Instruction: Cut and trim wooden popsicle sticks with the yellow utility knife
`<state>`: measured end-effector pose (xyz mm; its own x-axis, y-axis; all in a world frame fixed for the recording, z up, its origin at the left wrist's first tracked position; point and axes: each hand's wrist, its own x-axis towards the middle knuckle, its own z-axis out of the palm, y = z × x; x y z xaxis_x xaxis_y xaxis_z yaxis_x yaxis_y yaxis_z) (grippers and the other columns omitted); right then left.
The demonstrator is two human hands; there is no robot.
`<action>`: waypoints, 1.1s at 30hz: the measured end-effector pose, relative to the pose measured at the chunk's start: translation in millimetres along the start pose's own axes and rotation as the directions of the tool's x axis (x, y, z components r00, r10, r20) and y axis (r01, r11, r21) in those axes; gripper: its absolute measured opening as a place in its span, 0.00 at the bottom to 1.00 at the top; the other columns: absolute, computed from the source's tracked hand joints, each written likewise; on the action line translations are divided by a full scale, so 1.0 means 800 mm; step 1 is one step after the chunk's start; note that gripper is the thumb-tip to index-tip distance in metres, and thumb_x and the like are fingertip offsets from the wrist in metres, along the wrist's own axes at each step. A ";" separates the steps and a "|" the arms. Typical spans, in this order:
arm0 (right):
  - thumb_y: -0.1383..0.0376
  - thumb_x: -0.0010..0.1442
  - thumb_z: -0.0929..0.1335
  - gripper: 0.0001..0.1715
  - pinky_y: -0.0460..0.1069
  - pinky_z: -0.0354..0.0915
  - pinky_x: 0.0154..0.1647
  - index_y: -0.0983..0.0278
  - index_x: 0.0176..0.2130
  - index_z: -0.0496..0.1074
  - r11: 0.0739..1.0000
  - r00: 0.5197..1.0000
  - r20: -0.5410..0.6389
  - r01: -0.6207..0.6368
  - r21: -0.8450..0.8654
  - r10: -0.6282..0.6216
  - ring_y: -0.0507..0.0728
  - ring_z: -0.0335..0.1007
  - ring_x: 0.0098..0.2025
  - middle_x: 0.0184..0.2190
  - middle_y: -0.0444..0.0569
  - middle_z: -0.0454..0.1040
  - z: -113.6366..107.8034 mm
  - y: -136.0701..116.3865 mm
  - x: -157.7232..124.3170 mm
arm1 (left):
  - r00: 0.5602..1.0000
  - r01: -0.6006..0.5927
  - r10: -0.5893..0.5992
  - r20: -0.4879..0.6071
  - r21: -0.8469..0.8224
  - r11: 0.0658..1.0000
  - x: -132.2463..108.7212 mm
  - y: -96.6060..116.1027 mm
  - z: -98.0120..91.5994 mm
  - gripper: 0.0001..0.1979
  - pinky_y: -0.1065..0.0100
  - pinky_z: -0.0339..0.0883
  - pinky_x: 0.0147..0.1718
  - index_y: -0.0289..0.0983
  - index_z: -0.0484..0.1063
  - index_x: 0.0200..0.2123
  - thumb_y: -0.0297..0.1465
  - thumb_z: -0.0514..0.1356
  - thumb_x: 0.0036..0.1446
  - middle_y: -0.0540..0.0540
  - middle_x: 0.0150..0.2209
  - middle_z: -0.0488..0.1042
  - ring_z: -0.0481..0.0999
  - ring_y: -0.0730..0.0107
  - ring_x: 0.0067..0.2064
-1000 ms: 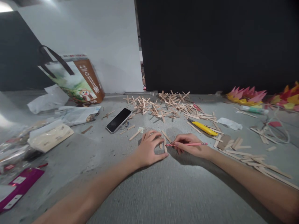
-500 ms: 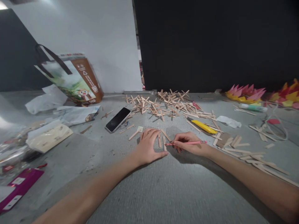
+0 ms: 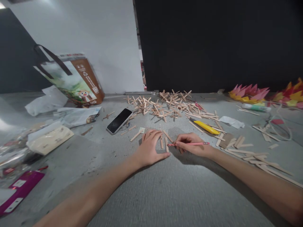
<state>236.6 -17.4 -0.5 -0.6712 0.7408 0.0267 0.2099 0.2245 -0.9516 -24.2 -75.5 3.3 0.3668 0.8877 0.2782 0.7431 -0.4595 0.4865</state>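
Observation:
My right hand [image 3: 191, 145] is closed round a pink pencil [image 3: 195, 143], whose tip meets a short wooden craft stick [image 3: 166, 145] lying on the grey table. My left hand [image 3: 151, 147] rests to the left of that stick with thumb and fingers spread apart. Its thumb tip reaches the stick's near end. Between the fingers and the marked stick lies another short craft stick [image 3: 162, 142]. A third stick [image 3: 168, 136] slants just beyond them.
Crossed craft sticks [image 3: 163, 105] pile up at the back. A yellow utility knife [image 3: 205, 127] and loose sticks [image 3: 258, 157] lie to the right. On the left are a phone [image 3: 119, 120], a printed bag [image 3: 78, 83] and plastic packets [image 3: 50, 137]. Paper flowers [image 3: 249, 94] stand far right.
Both hands stay almost where they were, and the pencil tip remains at the stick. The view has shifted very slightly.

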 end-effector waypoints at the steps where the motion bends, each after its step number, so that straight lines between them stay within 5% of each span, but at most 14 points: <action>1: 0.53 0.67 0.70 0.18 0.46 0.62 0.26 0.64 0.33 0.76 1.000 1.000 0.005 0.002 0.001 -0.002 0.52 0.71 0.25 0.24 0.45 0.75 0.000 0.000 0.000 | 1.000 0.002 -0.002 0.002 -0.003 1.000 0.000 0.000 0.000 0.43 0.42 0.55 0.68 0.39 0.64 0.66 0.53 0.70 0.54 0.35 0.65 0.67 0.59 0.42 0.70; 33: 0.51 0.67 0.70 0.19 0.46 0.62 0.25 0.63 0.33 0.75 1.000 1.000 0.009 -0.010 0.009 0.009 0.52 0.71 0.24 0.23 0.45 0.75 0.001 -0.001 0.002 | 1.000 -0.004 0.004 0.017 -0.002 1.000 0.000 -0.001 0.000 0.42 0.41 0.55 0.68 0.39 0.66 0.66 0.53 0.70 0.55 0.35 0.66 0.67 0.60 0.41 0.70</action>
<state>235.2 -17.0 0.2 -0.6759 0.7368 0.0148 0.2098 0.2116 -0.9546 -24.6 -74.9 3.0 0.3790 0.8864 0.2657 0.7406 -0.4627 0.4873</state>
